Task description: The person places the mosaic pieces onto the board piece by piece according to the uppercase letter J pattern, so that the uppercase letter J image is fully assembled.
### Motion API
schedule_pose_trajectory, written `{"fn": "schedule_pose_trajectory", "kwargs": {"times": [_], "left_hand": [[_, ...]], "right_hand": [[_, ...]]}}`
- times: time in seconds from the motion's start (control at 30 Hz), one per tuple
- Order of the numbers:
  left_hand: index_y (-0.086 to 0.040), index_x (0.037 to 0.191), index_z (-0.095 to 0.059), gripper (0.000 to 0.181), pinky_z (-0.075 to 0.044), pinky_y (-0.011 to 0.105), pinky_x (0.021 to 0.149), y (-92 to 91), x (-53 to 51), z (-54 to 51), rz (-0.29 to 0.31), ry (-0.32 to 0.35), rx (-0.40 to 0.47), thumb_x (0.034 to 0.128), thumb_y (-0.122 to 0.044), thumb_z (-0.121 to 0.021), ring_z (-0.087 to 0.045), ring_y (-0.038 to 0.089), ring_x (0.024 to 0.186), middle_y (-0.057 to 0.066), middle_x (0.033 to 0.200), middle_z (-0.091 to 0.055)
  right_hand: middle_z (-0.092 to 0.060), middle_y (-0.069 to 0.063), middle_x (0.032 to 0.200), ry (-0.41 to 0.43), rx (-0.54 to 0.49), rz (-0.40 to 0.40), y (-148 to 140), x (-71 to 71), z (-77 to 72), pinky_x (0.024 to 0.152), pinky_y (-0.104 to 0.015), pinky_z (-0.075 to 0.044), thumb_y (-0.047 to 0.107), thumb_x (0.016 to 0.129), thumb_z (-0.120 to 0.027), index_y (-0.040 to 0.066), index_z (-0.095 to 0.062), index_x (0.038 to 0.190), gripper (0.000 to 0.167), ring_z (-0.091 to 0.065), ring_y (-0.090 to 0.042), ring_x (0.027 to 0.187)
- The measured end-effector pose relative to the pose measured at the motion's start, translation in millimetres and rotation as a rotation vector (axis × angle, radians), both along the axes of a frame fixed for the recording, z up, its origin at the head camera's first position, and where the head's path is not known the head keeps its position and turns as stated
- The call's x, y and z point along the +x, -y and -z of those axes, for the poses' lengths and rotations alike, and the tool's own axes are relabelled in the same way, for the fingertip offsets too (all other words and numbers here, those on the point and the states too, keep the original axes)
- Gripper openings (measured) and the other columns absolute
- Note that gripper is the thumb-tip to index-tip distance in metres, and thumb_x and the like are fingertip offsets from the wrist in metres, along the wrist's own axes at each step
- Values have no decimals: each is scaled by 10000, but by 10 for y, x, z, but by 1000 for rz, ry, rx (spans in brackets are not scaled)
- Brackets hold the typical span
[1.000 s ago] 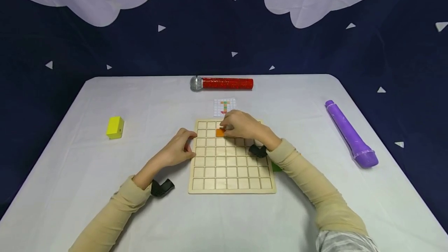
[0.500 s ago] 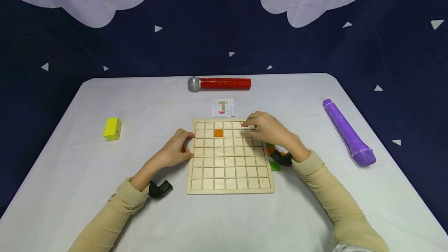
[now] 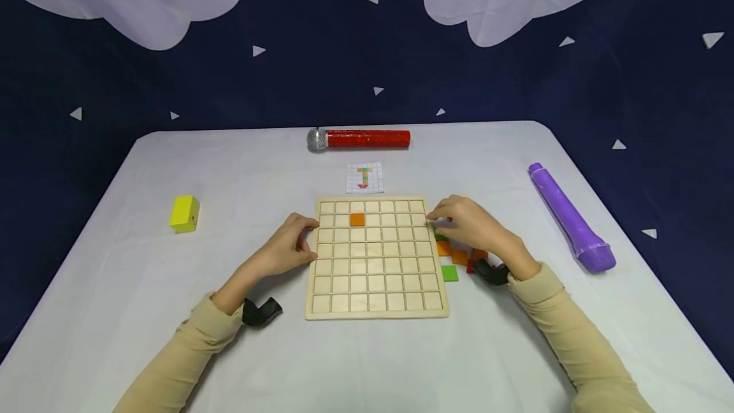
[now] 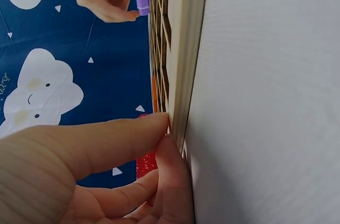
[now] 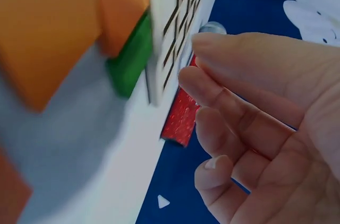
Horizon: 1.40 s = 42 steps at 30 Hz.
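The wooden grid board lies flat, one orange square tile in its second row from the back. At the board's left edge, the left hand grips the rim between thumb and finger; the left wrist view shows the fingertips on the rim. The right hand is by the board's back right edge, holding nothing, its fingers loosely bent in the right wrist view. Under and in front of it lie orange tiles, a green tile and a partly hidden red piece.
A small pattern card lies behind the board, and behind it a red microphone. A yellow block stands at the left and a purple microphone lies at the right. A dark cloth with clouds hangs behind the table.
The right hand has left the orange tile, which rests in the grid, and moved right off the board, uncovering loose tiles. The left hand stays at the left edge.
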<state>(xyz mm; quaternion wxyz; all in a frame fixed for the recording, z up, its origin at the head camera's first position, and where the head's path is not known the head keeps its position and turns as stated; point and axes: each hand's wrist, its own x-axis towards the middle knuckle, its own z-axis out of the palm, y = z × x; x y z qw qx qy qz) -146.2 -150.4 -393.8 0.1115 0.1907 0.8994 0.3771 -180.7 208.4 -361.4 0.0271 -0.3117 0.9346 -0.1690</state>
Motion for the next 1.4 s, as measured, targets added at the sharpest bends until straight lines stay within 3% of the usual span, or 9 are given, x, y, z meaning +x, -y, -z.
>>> {"fn": "schedule_pose_trajectory", "kwargs": {"times": [0.17, 0.57, 0.77, 0.97, 1.4], "left_hand": [[93, 1280, -445, 541, -429, 184, 654, 1, -2, 18, 2, -3, 3, 800, -8, -672, -506, 122, 738, 232, 1191, -439], [93, 1279, -445, 542, -420, 182, 640, 10, 7, 23, -5, 2, 5, 799, -7, -675, -495, 126, 738, 229, 1175, -440], [92, 1281, -446, 544, -421, 182, 648, 9, -7, 29, -4, -8, 16, 798, -10, -675, -498, 125, 741, 228, 1173, -440], [93, 1276, -449, 545, -424, 177, 648, 19, -8, 46, -1, -8, 16, 794, -11, -681, -499, 112, 732, 226, 1170, -441], [98, 1270, -450, 542, -427, 172, 642, 15, 1, 58, 1, -26, 18, 790, -4, -681, -498, 108, 727, 229, 1153, -444]], "right_hand": [[-697, -98, 1001, 37, 28, 27, -88, 9, 38, 819, -402, -504, 49, 782, -712, 26, -712, 1039, 258, -601, -251, 946], [-672, -94, 959, 37, 70, -28, -150, -26, 136, 774, -368, -498, 22, 757, -707, 4, -709, 1026, 270, -580, -203, 860], [-668, -82, 911, 1, 84, -19, -174, -41, 106, 717, -322, -482, 39, 736, -714, 3, -721, 991, 258, -550, -167, 783], [-675, -84, 938, 6, 74, 4, -189, -60, 65, 791, -376, -508, 77, 760, -716, 4, -718, 1009, 260, -580, -192, 850], [-681, -67, 928, -73, 35, -72, 75, -189, 9, 725, -317, -486, 117, 766, -730, 27, -730, 985, 237, -585, -191, 828]]}}
